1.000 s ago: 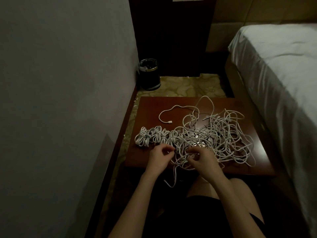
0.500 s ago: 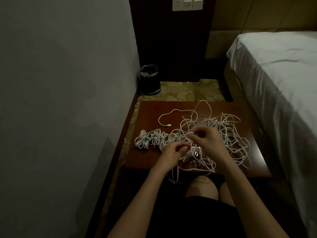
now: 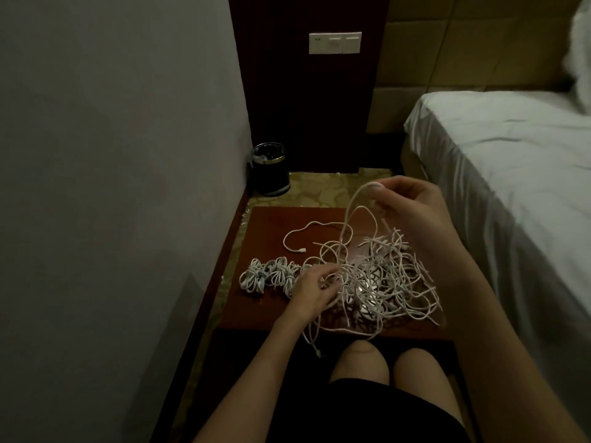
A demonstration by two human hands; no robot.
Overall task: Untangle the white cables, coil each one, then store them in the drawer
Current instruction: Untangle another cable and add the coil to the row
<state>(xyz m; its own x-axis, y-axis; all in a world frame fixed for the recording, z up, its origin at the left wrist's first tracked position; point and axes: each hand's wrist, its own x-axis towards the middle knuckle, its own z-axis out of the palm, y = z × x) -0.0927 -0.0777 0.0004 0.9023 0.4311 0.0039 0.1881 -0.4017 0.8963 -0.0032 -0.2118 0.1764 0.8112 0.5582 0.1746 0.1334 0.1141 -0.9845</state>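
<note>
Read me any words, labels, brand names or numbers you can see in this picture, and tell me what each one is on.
No text can be read anywhere in this view.
White wall switch plate: faint marks on it, too small and blurred to read.
Tangled white cables and small white cable coils on the red-brown wooden table: no lettering visible.
Black round waste bin: no label visible.

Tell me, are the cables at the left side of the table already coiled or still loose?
Coiled. The bundles lie as tight small loops in a row on the table, apart from the loose tangle.
</note>
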